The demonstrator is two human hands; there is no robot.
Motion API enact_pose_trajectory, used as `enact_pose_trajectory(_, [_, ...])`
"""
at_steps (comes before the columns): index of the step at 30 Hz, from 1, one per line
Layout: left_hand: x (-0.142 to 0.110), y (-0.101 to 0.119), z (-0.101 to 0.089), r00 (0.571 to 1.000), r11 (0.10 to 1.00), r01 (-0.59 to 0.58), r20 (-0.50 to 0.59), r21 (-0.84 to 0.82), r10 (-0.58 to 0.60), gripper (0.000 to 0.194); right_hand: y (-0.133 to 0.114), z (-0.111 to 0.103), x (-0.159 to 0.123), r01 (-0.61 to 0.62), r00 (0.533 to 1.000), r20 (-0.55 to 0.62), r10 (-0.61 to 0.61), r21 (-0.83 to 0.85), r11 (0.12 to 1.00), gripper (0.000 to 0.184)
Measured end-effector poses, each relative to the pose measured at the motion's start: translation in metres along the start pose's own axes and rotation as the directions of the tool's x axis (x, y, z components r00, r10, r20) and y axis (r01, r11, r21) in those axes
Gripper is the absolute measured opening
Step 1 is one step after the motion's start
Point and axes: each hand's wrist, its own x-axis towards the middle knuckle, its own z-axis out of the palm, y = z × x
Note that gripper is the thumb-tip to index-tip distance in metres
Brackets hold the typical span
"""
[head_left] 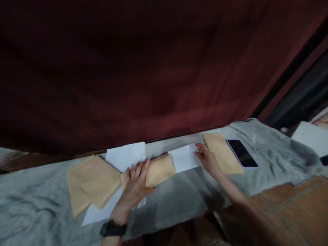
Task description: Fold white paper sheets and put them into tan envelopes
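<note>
My left hand, with a dark band on its wrist, lies flat with its fingers stretched over a small brown envelope, pressing it down. A white sheet of paper sticks out of the envelope's right end; whether its hidden part lies inside or beneath cannot be seen. My right hand pinches the right edge of that paper between thumb and fingers. Left of my left hand lies a fanned pile of brown envelopes. White sheets lie behind and partly under my left hand.
To the right, more brown envelopes lie beside a dark-screened phone. Everything rests on a long surface covered by a grey cloth. A dark red upright surface stands behind it. Brown floor tiles show at lower right.
</note>
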Motion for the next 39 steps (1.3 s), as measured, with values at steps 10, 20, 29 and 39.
enact_pose_trajectory(10, [0.001,0.005,-0.005,1.0,0.999,-0.004,-0.005,-0.045,0.004,0.11,0.009,-0.008,0.007,0.015,0.992,0.124,-0.021,0.048,0.999,0.031])
enact_pose_trajectory(20, [0.001,0.007,-0.002,0.993,0.992,-0.103,-0.064,-0.066,0.099,0.108,0.0,0.002,0.003,-0.026,0.999,0.047,0.016,0.199,0.98,0.029])
enact_pose_trajectory(29, [0.001,0.008,0.003,0.992,0.981,-0.122,-0.045,-0.153,0.116,0.113,0.006,0.01,0.009,-0.219,0.969,-0.004,0.248,0.454,0.864,0.036])
enact_pose_trajectory(39, [0.004,0.017,0.0,0.994,0.968,-0.104,0.013,-0.228,0.11,0.115,-0.006,0.012,0.005,-0.188,0.981,0.048,0.186,0.451,0.872,0.035])
